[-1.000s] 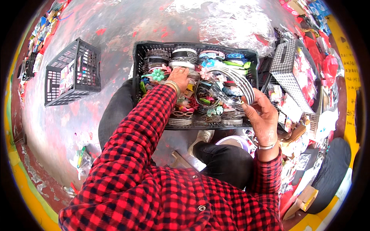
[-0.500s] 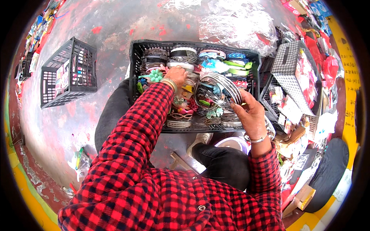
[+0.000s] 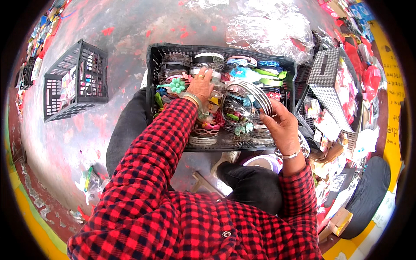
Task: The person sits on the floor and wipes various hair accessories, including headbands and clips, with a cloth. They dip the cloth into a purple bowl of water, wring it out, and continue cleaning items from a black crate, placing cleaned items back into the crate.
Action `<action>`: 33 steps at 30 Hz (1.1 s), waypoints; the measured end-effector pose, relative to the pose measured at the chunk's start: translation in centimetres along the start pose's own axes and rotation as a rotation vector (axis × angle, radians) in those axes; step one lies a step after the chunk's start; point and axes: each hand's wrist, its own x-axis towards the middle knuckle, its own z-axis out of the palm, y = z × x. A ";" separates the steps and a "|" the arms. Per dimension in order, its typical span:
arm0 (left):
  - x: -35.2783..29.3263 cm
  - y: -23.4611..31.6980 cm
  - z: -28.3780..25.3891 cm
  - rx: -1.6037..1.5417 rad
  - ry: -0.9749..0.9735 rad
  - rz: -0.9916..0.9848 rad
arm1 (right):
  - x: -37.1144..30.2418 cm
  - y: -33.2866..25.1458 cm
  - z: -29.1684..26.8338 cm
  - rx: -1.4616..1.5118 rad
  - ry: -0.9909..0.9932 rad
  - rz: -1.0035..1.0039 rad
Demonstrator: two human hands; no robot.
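Observation:
A black plastic crate point(image 3: 151, 65) in front of me is packed with rows of headbands, some with flowers and bows. My right hand point(image 3: 284, 132) pinches a bundle of thin silver headbands point(image 3: 262, 96) between thumb and fingers, held above the crate's right half. Reaching into the left half, my left hand point(image 3: 201, 86) rests on the contents with its fingers stretched out and apart. Its fingertips touch the white headbands point(image 3: 209, 59) at the back or lie just short of them; I cannot tell which. A mint-green flower point(image 3: 177, 85) sits beside this hand.
A second black crate point(image 3: 93, 71) stands on the floor to the left. Clear plastic wrapping point(image 3: 273, 32) lies behind the main crate. To the right are a grey-patterned box point(image 3: 323, 73), loose packages and a black rounded object point(image 3: 368, 195). A purple-rimmed bucket point(image 3: 273, 162) is by my knee.
My left hand has moved slightly right and away from me, its fingers straightening. My right hand keeps the silver headbands almost in place.

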 end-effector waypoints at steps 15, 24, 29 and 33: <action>1.1 -3.0 2.4 0.369 -0.390 0.098 | 0.2 -0.5 -2.8 0.100 0.116 0.084; 1.7 -1.9 0.6 0.317 -0.402 0.033 | -2.3 -1.9 -7.1 0.181 0.347 0.061; -0.1 4.4 -1.1 0.265 -0.218 0.201 | -7.2 -1.0 -8.7 0.128 0.411 -0.034; -2.7 13.1 -1.7 0.137 -0.214 0.576 | -12.0 1.0 -9.7 0.019 0.429 0.107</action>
